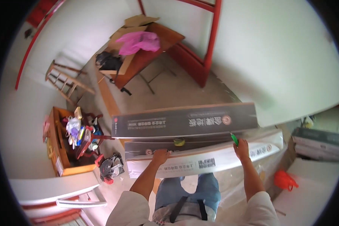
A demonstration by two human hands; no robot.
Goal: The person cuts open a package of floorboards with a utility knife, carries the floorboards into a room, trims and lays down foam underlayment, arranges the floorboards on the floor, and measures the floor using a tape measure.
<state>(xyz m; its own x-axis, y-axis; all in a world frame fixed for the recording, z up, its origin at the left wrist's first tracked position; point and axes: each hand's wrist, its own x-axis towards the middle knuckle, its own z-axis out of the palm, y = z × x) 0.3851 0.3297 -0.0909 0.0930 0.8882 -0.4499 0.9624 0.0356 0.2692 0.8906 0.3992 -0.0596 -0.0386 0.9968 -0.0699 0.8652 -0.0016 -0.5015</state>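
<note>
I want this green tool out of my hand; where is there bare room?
Bare floor lies between the farthest long box and the table, and bare wood shows right of the pink bag. It's crowded around the wooden cabinet at left.

table (172,36): beyond long boxes (158,123) | plastic bag (141,41): on table | power saw (112,167): left of long boxes

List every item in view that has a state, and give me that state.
Left hand: at the white printed panel's upper edge
Right hand: closed around the green-handled cutter
Green-handled cutter: held; blade too small to judge
Far grey carton: no opening visible
Pink plastic bag: crumpled, on the table
Brown table: standing
Red plastic bag: crumpled
Power saw: set down, not held
</note>
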